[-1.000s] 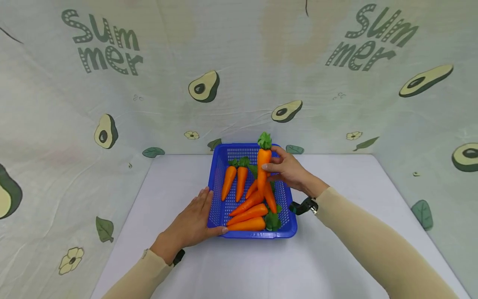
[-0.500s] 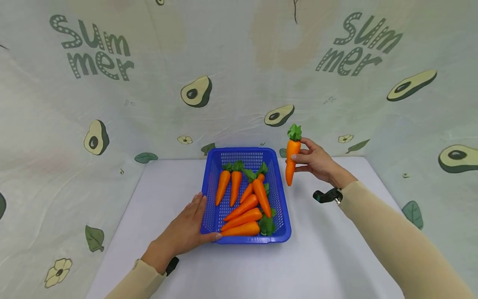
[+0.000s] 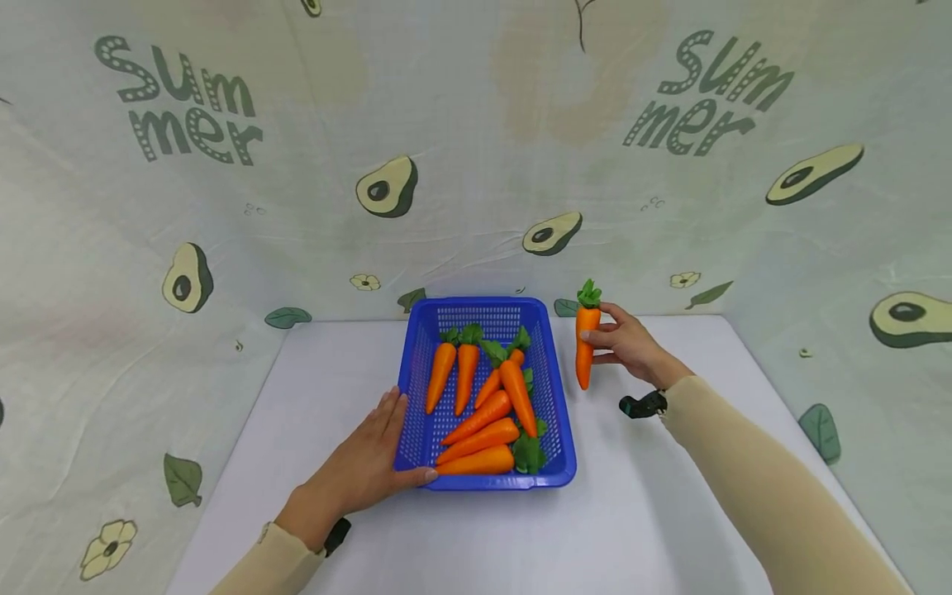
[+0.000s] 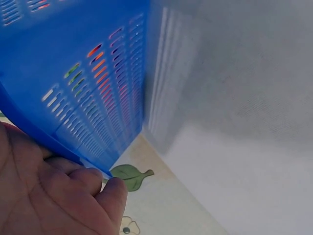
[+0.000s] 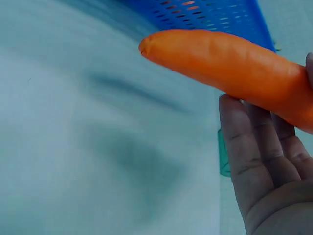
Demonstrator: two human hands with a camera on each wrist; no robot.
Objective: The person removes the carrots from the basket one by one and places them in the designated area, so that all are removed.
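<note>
My right hand (image 3: 628, 343) pinches a carrot (image 3: 585, 347) with green leaves between thumb and fingers. The carrot hangs upright, tip down, just right of the blue basket (image 3: 563, 430). In the right wrist view the carrot (image 5: 230, 61) lies across the fingers, with its tip apart from the white surface. My left hand (image 3: 364, 459) rests against the basket's near left corner, fingers straight along the left rim and thumb on the front rim. Several more carrots (image 3: 476, 417) lie inside. The left wrist view shows the left hand (image 4: 58, 191) beside the basket's slotted wall (image 4: 93, 88).
The basket stands on a white table (image 3: 476, 545). Behind it hangs a pale cloth (image 3: 461, 107) printed with avocados, leaves and lettering, reaching down to the table's back edge.
The right hand has lifted the carrot out over the basket, carried it right past the rim, then lowered it somewhat. The left hand has stayed on the basket.
</note>
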